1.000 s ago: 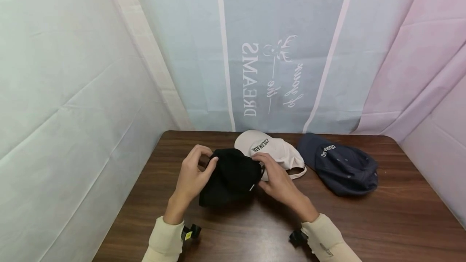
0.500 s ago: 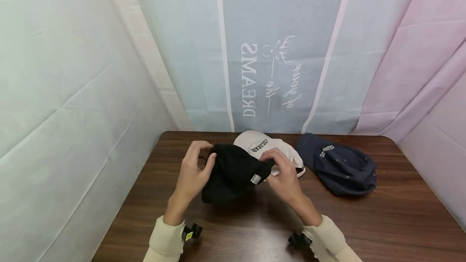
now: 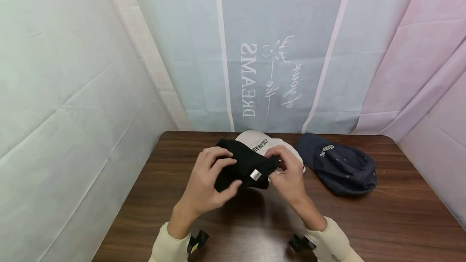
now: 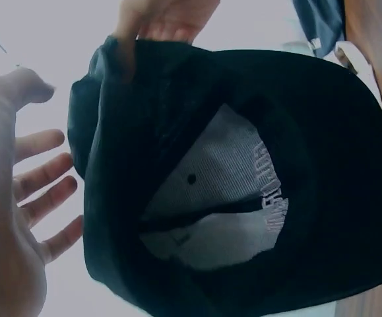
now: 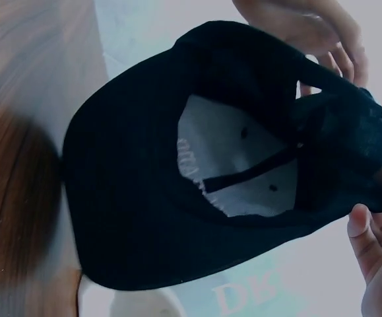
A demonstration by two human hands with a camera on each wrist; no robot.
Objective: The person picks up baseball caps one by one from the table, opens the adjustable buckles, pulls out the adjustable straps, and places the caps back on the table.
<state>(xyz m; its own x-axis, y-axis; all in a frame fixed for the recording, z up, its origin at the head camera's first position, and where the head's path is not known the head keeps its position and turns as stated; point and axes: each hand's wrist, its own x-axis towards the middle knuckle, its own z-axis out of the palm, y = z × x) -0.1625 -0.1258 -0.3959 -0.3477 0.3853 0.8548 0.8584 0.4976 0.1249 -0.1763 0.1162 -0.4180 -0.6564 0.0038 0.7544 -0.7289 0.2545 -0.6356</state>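
A black baseball cap (image 3: pixel 247 161) is up off the table, its white label (image 3: pixel 255 174) facing me. My right hand (image 3: pixel 290 181) pinches the cap's right edge between thumb and fingers. Beside its left part is my left hand (image 3: pixel 204 185), thumb and fingers spread apart; in the left wrist view the left hand (image 4: pixel 12 191) has loose fingers near the crown, not closed round it. Both wrist views look into the cap's hollow, where a grey lining (image 5: pixel 230 155) and the back of the stitched lettering show.
Behind the black cap lies a white cap (image 3: pixel 267 142) marked COLORADO, partly covered. To its right rests a navy COLORADO cap (image 3: pixel 340 169). They are on a dark wooden table (image 3: pixel 400 221) with fabric hangings (image 3: pixel 269 19) along the back and sides.
The black cap has risen and turned, so its label shows more. My left hand has let go of its left edge, moved right and spread its fingers. My right hand shifted slightly right, still holding.
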